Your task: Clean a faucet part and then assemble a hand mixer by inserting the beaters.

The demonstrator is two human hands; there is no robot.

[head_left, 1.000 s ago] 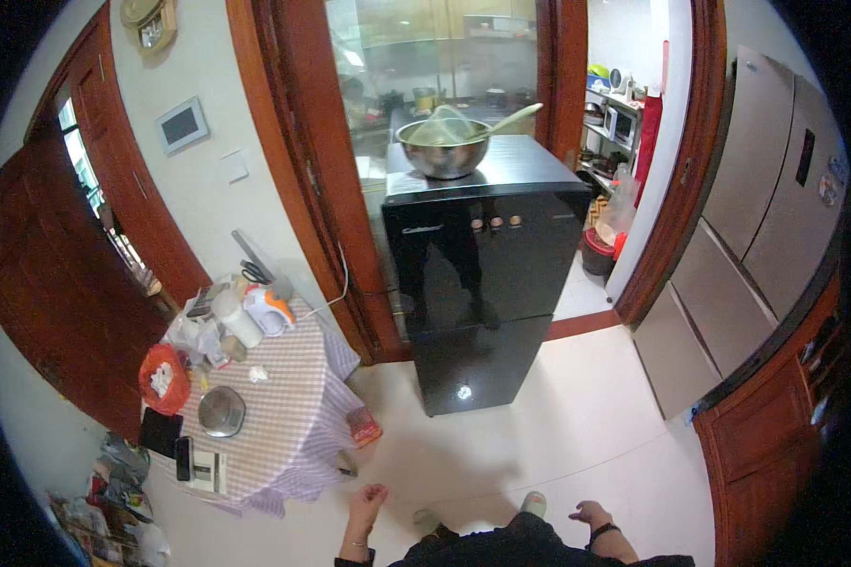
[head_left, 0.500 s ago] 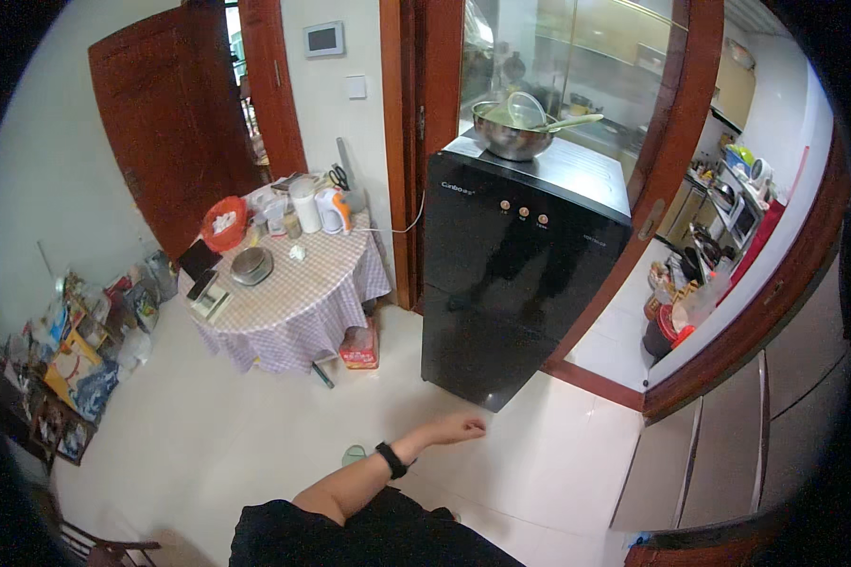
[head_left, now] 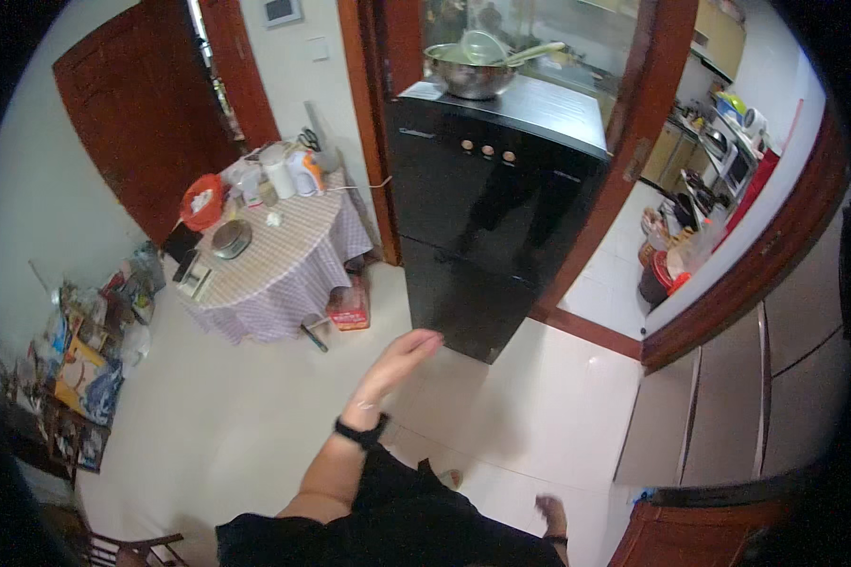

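Overhead fisheye view of a tiled room. The left hand is raised in mid-frame, palm flat and fingers extended close together, holding nothing; a black band circles its wrist. The fingertips lie just beside the near lower corner of the black cabinet, a tall rectangular unit with glossy, mirror-like fronts and three small round knobs near its top edge; whether they touch it cannot be told. The right hand appears small at the near right, low by the dark clothing, its fingers too small to tell how far they are spread; nothing is seen in it.

On the cabinet's flat top, at the far side, sits a wide polished metal bowl with a glass lid and a pale handle resting across it. To the left of the cabinet stands a round table draped in a soft checked cloth that hangs in folds; its top carries a red round lid or dish, a shallow metal dish, and a cluster of white and orange containers at the far edge. A small red-orange box lies on the floor between table and cabinet. The floor is smooth, pale tile. Reddish-brown wooden door frames with a satin sheen border the cabinet. At the far left, coloured clutter is piled against the wall.
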